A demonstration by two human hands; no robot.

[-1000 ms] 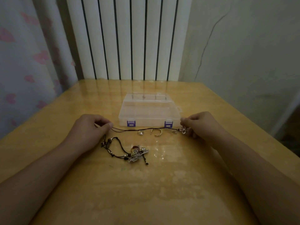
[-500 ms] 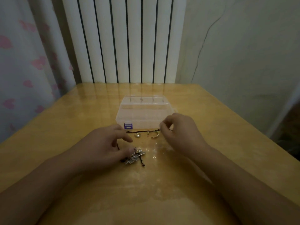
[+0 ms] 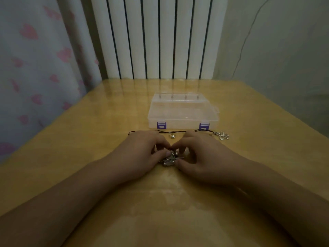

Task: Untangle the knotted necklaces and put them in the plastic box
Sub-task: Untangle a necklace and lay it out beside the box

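Observation:
A tangled bundle of necklaces (image 3: 169, 158) with silver charms lies on the wooden table (image 3: 89, 139). My left hand (image 3: 142, 154) pinches it from the left and my right hand (image 3: 199, 157) pinches it from the right, fingers curled over it and hiding most of it. Behind the hands a black cord necklace (image 3: 170, 132) lies stretched out, with a silver flower pendant (image 3: 223, 136) at its right end and a small silver charm (image 3: 172, 136) near the middle. The clear plastic box (image 3: 183, 113) with two purple latches stands shut just beyond the cord.
A white radiator (image 3: 160, 38) stands behind the table's far edge. A curtain with pink hearts (image 3: 35, 68) hangs at the left and a plain wall rises at the right.
Both hands let go of the stretched black cord, which now lies on the table, and came together on the tangled bundle in front of it.

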